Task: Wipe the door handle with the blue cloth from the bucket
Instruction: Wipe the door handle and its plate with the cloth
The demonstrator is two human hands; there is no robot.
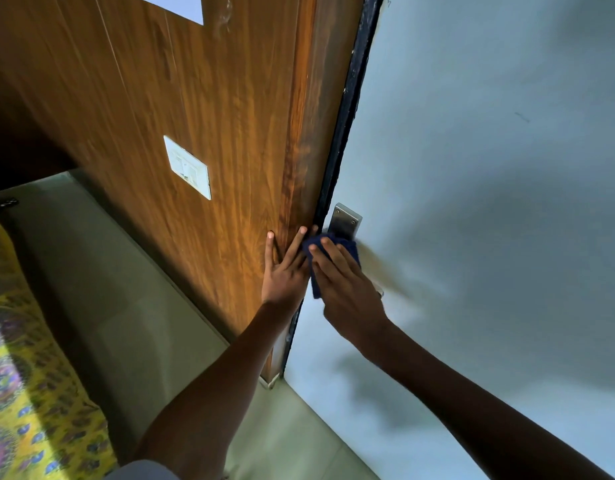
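Note:
A metal door handle plate (346, 221) is fixed on the pale blue door (489, 168), close to its dark edge. My right hand (347, 289) presses a dark blue cloth (314, 245) over the handle just below the plate; the lever itself is mostly hidden, only a small metal tip (380, 292) shows. My left hand (287, 268) lies flat with fingers spread on the brown wooden panel (195, 116) beside the door edge, its fingertips touching the cloth. The bucket is not in view.
A white switch plate (187, 167) sits on the wooden panel. The greenish tiled floor (108, 289) runs below. A yellow patterned fabric (25, 375) lies at the lower left. The dark door edge (347, 109) runs between panel and door.

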